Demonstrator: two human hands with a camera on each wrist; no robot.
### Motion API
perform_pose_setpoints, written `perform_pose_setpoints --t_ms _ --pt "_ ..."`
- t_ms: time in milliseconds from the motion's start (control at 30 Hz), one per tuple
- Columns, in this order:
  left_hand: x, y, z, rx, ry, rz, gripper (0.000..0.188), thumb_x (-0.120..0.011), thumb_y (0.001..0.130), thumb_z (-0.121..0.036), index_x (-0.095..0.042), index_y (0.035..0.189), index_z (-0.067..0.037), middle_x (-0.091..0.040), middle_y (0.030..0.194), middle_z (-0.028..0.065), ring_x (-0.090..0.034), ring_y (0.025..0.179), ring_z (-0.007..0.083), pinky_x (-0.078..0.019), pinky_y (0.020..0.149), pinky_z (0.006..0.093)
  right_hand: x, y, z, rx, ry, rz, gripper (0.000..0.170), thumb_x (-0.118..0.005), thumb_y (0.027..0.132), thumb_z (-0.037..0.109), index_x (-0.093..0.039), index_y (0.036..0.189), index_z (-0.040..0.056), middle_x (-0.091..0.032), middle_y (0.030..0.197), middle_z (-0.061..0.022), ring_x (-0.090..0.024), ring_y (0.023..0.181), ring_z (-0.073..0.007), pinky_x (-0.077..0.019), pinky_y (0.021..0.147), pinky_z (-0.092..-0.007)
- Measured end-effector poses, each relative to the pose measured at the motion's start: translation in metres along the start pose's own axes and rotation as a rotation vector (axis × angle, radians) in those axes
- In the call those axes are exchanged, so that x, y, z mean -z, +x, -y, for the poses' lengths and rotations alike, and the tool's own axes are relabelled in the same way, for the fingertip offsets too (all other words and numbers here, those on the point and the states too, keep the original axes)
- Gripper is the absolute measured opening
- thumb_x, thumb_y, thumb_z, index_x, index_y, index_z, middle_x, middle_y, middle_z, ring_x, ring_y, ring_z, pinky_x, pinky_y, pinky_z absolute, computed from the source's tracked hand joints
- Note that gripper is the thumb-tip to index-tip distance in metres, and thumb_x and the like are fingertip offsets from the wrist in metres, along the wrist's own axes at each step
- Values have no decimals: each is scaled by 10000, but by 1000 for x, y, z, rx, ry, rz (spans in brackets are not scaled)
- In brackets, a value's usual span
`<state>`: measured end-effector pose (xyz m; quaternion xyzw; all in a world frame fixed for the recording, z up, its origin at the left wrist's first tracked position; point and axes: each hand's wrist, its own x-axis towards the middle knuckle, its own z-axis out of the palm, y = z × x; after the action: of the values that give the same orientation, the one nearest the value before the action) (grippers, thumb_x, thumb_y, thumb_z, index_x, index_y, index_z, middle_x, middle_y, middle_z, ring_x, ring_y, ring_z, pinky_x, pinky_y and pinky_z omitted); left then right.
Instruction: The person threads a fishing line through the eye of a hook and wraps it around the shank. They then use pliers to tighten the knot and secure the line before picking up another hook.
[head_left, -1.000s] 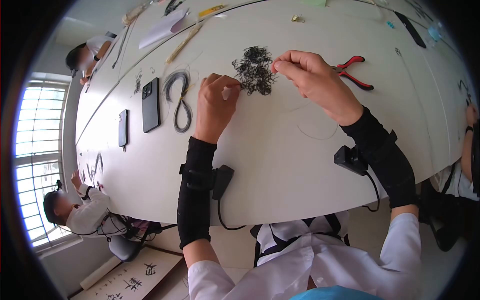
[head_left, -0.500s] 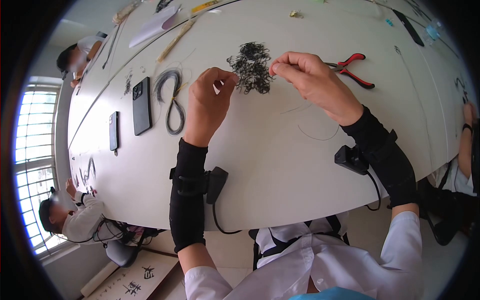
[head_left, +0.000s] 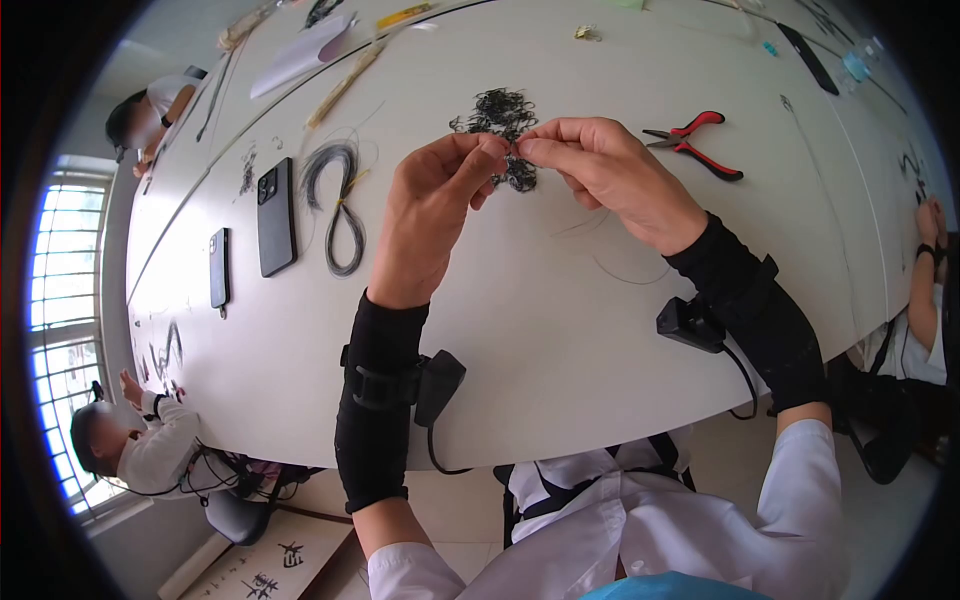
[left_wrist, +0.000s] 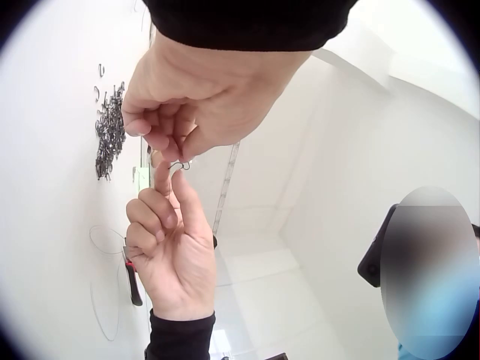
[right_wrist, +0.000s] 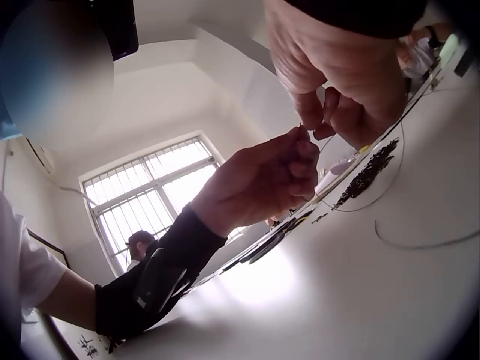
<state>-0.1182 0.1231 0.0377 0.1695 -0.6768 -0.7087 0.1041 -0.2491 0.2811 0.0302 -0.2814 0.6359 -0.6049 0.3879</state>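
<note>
The person's left hand and right hand meet above the bench, each with thumb and forefinger closed in what looks like a pinch on a small bent wire, seen between the fingertips in the left wrist view; the fingers hide part of it, so exactly where each grips cannot be told. Holding it off the white surface probably lets both sets of fingers reach round so slight a piece, one steadying it against the other. The pile of dark wire bits lies on the bench, partly behind the fingertips in the head view, seemingly placed so single pieces are easy to reach. Red-handled pliers rest near the right hand, handles spread, likely to be handy. A tied wire coil lies off to the left, perhaps to avoid tangling
</note>
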Motion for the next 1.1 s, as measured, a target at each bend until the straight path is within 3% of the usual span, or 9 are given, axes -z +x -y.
perform_pose_setpoints --t_ms 267,600,800,1100 --pt "-1 0 5 72 -206 55 227 -622 1033 -262 -669 1029 -40 -615 901 -17 -518 787 77 -430 741 241 -1 -2 5 -44 40 -32 265 -653 975 292 -696 991 30 -458 647 75 -357 545 -29 -280 479 -222" --pt "-6 -1 8 27 14 -7 245 -643 1022 -253 -671 1038 -11 -643 902 4 -534 764 78 -435 714 233 6 -1 3 -110 112 41 303 -694 951 326 -689 940 23 -427 625 70 -354 542 -47 -288 495 -239" --pt "-16 -4 5 16 -213 -103 230 -653 1009 -204 -682 1074 15 -674 939 37 -617 817 106 -493 743 265 -6 -7 13 -33 138 -97 251 -681 958 290 -690 945 40 -482 663 63 -369 546 -32 -295 486 -221" --pt "-20 -7 10 2 -308 -111 198 -678 990 -172 -690 1065 11 -684 950 46 -640 813 117 -517 743 279 -8 -7 5 49 56 -80 253 -660 975 269 -690 987 19 -585 757 42 -447 638 -26 -368 552 -209"
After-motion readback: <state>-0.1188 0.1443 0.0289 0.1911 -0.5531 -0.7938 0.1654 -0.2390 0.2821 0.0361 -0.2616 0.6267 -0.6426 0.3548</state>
